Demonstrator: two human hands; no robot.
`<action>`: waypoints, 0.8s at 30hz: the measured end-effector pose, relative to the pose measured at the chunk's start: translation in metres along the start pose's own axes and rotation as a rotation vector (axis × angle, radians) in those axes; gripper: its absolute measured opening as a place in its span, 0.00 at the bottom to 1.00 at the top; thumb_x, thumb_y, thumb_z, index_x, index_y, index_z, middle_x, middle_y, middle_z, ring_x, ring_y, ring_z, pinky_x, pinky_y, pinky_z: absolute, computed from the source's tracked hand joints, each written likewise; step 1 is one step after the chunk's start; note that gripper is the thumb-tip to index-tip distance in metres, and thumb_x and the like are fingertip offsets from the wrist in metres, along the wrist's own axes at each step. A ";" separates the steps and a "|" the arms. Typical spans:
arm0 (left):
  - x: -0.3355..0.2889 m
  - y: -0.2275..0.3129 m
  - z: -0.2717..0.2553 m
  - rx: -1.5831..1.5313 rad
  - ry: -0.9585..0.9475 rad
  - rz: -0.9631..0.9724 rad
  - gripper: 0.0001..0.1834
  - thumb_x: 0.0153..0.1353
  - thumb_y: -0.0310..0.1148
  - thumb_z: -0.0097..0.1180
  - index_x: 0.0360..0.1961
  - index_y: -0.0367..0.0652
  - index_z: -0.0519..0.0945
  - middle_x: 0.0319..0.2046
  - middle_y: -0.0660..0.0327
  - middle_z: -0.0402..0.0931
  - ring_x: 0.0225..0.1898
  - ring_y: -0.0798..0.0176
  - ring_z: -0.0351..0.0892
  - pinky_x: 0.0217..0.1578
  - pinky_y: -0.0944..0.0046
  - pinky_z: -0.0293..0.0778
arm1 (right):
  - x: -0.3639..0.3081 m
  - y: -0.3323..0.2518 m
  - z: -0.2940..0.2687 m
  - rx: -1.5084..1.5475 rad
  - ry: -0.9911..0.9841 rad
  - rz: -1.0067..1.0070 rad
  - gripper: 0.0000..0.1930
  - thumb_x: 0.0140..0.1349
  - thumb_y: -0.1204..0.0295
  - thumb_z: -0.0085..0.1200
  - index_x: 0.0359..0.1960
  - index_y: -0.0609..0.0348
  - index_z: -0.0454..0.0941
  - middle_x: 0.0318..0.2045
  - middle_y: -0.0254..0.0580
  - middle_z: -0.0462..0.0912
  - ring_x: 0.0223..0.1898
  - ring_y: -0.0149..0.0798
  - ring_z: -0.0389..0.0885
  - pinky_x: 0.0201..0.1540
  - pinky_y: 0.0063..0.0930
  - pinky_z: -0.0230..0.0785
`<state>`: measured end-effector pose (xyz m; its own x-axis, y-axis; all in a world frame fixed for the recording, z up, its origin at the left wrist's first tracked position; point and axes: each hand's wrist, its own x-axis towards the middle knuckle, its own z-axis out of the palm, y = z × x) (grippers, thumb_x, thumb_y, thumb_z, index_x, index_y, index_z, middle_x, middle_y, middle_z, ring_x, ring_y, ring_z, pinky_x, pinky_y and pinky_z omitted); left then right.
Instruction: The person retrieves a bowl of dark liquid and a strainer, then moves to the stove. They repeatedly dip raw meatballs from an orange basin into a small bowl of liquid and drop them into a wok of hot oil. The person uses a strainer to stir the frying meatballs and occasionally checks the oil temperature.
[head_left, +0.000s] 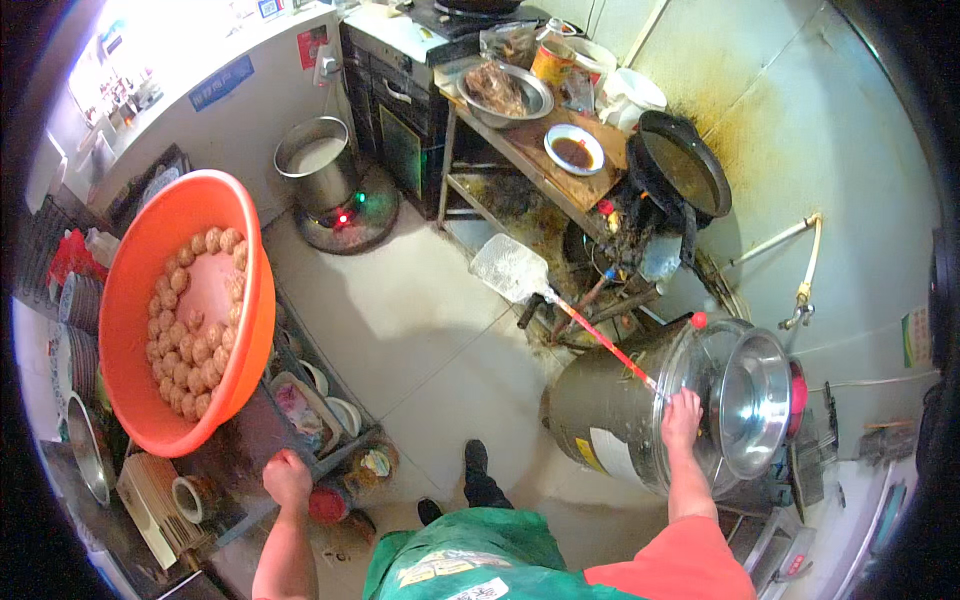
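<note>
My right hand [683, 418] grips the end of the red handle of a long wok spatula [510, 268], beside a big steel drum [610, 400]. The spatula's broad, pale metal blade points away to the far left, above the floor. My left hand [288, 478] is curled into a fist at the near edge of a grey cart [235, 480], and nothing shows sticking out of it. Just beyond that hand, a large orange basin [255, 290] stands tilted in view, with many round meatballs [190, 345] inside.
On the drum lies a shiny steel bowl [755, 400]. A steel pot [318, 160] with pale liquid stands on a round base on the floor. The back table [480, 135] bears a bowl of meat and a dish of dark sauce [575, 150]. A black wok [680, 165] leans rightward.
</note>
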<state>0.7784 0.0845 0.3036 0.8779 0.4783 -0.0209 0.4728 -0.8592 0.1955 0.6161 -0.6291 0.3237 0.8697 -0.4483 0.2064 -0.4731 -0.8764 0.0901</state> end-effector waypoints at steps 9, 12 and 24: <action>0.001 -0.002 0.003 -0.003 0.022 0.046 0.20 0.60 0.40 0.48 0.21 0.34 0.82 0.23 0.40 0.79 0.27 0.35 0.80 0.32 0.41 0.75 | 0.000 -0.003 -0.007 0.049 -0.050 0.038 0.07 0.55 0.73 0.56 0.36 0.57 0.75 0.53 0.49 0.75 0.57 0.55 0.69 0.57 0.51 0.62; 0.000 -0.002 0.005 -0.008 0.031 0.079 0.20 0.59 0.39 0.49 0.21 0.34 0.81 0.22 0.41 0.78 0.26 0.35 0.79 0.31 0.41 0.74 | 0.001 -0.004 -0.011 0.044 -0.050 0.036 0.08 0.54 0.73 0.57 0.36 0.57 0.76 0.53 0.48 0.74 0.57 0.54 0.68 0.57 0.52 0.62; -0.001 -0.002 -0.002 -0.011 -0.001 0.039 0.20 0.59 0.39 0.48 0.21 0.34 0.82 0.23 0.40 0.79 0.27 0.36 0.80 0.32 0.41 0.75 | 0.000 -0.006 -0.012 0.086 0.019 0.037 0.06 0.56 0.70 0.57 0.35 0.54 0.77 0.51 0.49 0.76 0.55 0.55 0.71 0.54 0.52 0.62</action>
<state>0.7768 0.0859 0.3051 0.8956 0.4446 -0.0140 0.4376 -0.8750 0.2069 0.6174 -0.6213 0.3351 0.8488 -0.4777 0.2266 -0.4902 -0.8716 -0.0016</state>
